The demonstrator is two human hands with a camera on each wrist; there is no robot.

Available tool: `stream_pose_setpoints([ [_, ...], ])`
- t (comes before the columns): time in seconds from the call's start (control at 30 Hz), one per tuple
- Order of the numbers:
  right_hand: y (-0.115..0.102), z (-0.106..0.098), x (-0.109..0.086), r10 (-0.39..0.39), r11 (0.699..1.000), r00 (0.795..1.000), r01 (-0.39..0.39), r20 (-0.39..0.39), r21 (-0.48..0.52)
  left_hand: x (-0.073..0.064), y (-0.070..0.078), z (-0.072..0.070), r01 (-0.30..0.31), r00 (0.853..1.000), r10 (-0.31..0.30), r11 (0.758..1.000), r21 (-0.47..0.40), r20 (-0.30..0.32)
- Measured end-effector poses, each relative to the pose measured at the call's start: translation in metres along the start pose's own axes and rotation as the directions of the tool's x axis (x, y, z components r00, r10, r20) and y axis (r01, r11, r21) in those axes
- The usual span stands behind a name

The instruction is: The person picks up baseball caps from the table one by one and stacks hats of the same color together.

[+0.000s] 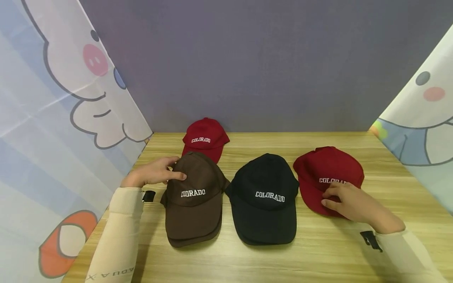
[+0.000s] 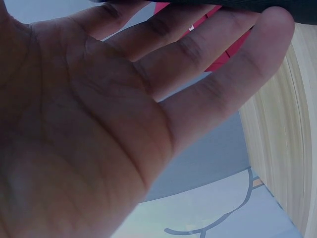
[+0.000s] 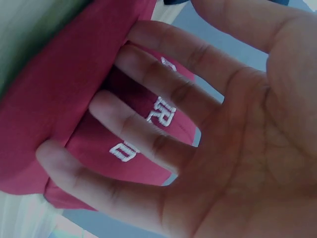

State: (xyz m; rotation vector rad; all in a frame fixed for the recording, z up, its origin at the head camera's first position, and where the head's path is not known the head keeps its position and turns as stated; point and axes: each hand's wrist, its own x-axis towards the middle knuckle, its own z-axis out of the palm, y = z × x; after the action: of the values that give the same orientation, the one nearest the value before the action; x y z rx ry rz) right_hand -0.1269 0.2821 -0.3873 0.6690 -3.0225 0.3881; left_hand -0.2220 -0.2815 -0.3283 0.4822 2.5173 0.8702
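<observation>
My left hand (image 1: 155, 171) touches the crown of a brown cap (image 1: 192, 220) marked COLORADO, its fingers spread along the cap's left side. In the left wrist view the fingers (image 2: 218, 91) look nearly straight, with their tips against a dark edge. My right hand (image 1: 357, 204) rests over the front of a red cap (image 1: 334, 161) at the right. The right wrist view shows straight, spread fingers (image 3: 124, 126) whose tips touch the red brim near the white lettering. Between the hands lies a black cap (image 1: 265, 220), brim toward me.
A second red cap (image 1: 205, 131) sits behind the brown one, partly covered by it. The brown and black caps each show a doubled brim edge. A wooden table (image 1: 226, 263) carries the caps, with a grey panel (image 1: 247, 67) behind and cartoon-printed cloth (image 1: 32, 165) at the sides.
</observation>
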Motion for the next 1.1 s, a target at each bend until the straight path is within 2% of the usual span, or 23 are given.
stream_pose_setpoints([
  [0.27, -0.015, 0.002, -0.001, -0.001, 1.000, 1.000, 0.001, 0.014, 0.000, -0.001, 0.000, -0.001, 0.002, 1.000, -0.002, 1.000, -0.008, 0.006],
  [0.6, -0.033, 0.010, 0.004, -0.017, 1.000, 0.998, 0.015, -0.055, -0.026, 0.004, -0.002, -0.001, -0.022, 1.000, 0.022, 0.999, -0.026, -0.017],
  [0.9, -0.049, 0.012, 0.017, 0.046, 0.999, 0.998, -0.046, -0.034, -0.001, 0.006, -0.003, 0.000, -0.027, 0.999, 0.026, 0.999, -0.039, -0.018],
  [1.1, -0.049, 0.014, 0.020, 0.051, 0.999, 0.998, -0.051, -0.043, -0.006, 0.008, -0.001, 0.002, -0.021, 0.999, 0.020, 0.999, -0.029, -0.034],
])
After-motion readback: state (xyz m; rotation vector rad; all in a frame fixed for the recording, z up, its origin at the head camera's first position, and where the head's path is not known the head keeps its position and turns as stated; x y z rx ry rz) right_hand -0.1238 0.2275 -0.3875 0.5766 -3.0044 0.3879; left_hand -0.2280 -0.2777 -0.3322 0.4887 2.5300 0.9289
